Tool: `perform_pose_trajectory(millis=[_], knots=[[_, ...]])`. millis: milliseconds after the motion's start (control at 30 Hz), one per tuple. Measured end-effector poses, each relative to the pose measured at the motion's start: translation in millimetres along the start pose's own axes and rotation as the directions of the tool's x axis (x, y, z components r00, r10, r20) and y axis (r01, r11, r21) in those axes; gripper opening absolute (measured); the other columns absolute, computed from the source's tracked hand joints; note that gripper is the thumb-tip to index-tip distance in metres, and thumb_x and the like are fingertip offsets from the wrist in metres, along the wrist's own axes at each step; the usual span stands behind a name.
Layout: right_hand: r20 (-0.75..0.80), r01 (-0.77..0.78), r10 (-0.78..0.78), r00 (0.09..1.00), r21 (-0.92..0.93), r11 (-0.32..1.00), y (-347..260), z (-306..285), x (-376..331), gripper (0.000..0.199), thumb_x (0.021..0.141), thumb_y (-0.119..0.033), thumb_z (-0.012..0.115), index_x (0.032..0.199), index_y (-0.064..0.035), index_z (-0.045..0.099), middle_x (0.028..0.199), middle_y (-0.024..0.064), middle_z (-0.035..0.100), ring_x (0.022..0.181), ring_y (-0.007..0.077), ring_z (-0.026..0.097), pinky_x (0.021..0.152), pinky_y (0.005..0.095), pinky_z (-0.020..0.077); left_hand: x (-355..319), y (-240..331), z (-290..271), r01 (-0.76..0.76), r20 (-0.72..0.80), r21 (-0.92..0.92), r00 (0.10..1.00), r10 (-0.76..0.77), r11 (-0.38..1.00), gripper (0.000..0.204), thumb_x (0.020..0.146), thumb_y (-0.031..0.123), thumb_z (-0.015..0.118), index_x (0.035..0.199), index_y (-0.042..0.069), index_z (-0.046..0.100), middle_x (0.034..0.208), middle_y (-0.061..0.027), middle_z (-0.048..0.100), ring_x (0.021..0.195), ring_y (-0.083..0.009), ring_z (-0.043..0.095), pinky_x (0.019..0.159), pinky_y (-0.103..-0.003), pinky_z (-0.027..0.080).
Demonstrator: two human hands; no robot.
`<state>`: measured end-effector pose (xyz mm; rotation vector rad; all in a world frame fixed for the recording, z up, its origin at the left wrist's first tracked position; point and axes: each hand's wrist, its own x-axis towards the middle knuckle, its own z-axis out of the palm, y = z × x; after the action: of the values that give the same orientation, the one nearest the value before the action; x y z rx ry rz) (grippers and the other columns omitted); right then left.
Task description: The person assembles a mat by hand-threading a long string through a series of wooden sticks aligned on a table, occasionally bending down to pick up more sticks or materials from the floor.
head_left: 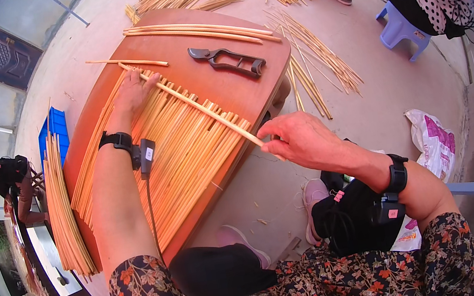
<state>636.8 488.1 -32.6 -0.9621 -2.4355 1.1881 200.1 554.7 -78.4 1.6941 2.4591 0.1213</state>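
A long, peeled wooden stick (204,109) lies slantwise across the tips of a row of similar sticks (190,160) on the table. My right hand (302,139) pinches its near end, just past the table's edge. Close to the far end, my left hand (135,92) rests on the row with its fingers closed against the same stick. The row's sticks lie side by side, their tips uneven beneath the crosswise stick. Black-handled pruning shears (228,61) lie beyond the row, touched by neither hand.
Several loose sticks (202,31) lie along the far side of the red-brown table (171,21). A stick bundle (59,209) leans at its left, by a blue crate (58,127). More sticks (320,51) cover the floor. One person sits near a blue stool (402,31); another bends at far left.
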Motion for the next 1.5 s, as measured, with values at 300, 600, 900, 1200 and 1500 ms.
perform_pose_trajectory(millis=[300, 600, 900, 1200, 1500], knots=[[0.069, -0.071, 0.068, 0.995, 0.041, 0.997, -5.3, -3.1, 3.5, 0.020, 0.086, -0.022, 0.065, 0.088, -0.0019, 0.069, 0.075, 0.0156, 0.066, 0.074, 0.0352, 0.065, 0.067, 0.0448, 0.0489, -1.0, -4.1, -5.0, -0.007, -0.050, -0.049, 0.999, 0.005, 0.999, 0.095, 0.088, 0.073, 0.051, 0.150, 0.004, 0.036, 0.158, -0.0188, 0.031, 0.146, -0.0325, 0.032, 0.117, -0.043, 0.031], [0.116, -0.112, 0.098, 0.988, 0.117, 0.987, -9.4, -3.9, -2.1, 0.020, 0.090, -0.017, 0.065, 0.092, 0.0021, 0.067, 0.062, 0.0079, 0.061, 0.056, 0.0165, 0.056, 0.056, 0.0331, 0.0446, -9.0, 3.1, -7.7, 0.014, -0.005, -0.010, 1.000, -0.014, 1.000, 0.095, 0.087, 0.073, 0.051, 0.151, 0.005, 0.035, 0.158, -0.0144, 0.033, 0.144, -0.0302, 0.035, 0.114, -0.045, 0.035], [0.103, -0.156, 0.142, 0.984, 0.139, 0.978, -9.5, -5.7, -4.4, 0.020, 0.087, -0.018, 0.064, 0.089, 0.0018, 0.067, 0.063, 0.0091, 0.062, 0.058, 0.0201, 0.059, 0.058, 0.0353, 0.0459, -7.8, 10.4, -7.0, -0.001, -0.025, -0.055, 1.000, -0.001, 0.998, 0.088, 0.089, 0.067, 0.055, 0.148, 0.004, 0.039, 0.155, -0.0176, 0.036, 0.143, -0.0315, 0.035, 0.112, -0.043, 0.036], [0.112, -0.107, 0.089, 0.990, 0.165, 0.981, -9.3, -2.6, -8.6, 0.020, 0.085, -0.017, 0.062, 0.084, 0.0018, 0.067, 0.062, 0.0134, 0.061, 0.061, 0.0272, 0.062, 0.060, 0.0381, 0.0482, -60.4, 15.6, -26.5, -0.119, -0.279, -0.215, 0.959, 0.056, 0.969, 0.075, 0.097, 0.048, 0.057, 0.142, -0.010, 0.039, 0.149, -0.0266, 0.040, 0.141, -0.0385, 0.037, 0.115, -0.042, 0.032], [-0.097, -0.067, 0.083, 0.992, 0.162, 0.984, -9.7, -11.7, -17.9, 0.018, 0.088, -0.017, 0.060, 0.082, -0.0009, 0.066, 0.062, 0.0105, 0.063, 0.062, 0.0267, 0.064, 0.064, 0.0392, 0.0494, -271.8, 85.5, -42.8, -0.337, -0.158, -0.132, 0.936, 0.316, 0.932, 0.050, 0.092, 0.024, 0.067, 0.134, -0.001, 0.054, 0.147, -0.0235, 0.043, 0.134, -0.0383, 0.044, 0.113, -0.047, 0.035]])
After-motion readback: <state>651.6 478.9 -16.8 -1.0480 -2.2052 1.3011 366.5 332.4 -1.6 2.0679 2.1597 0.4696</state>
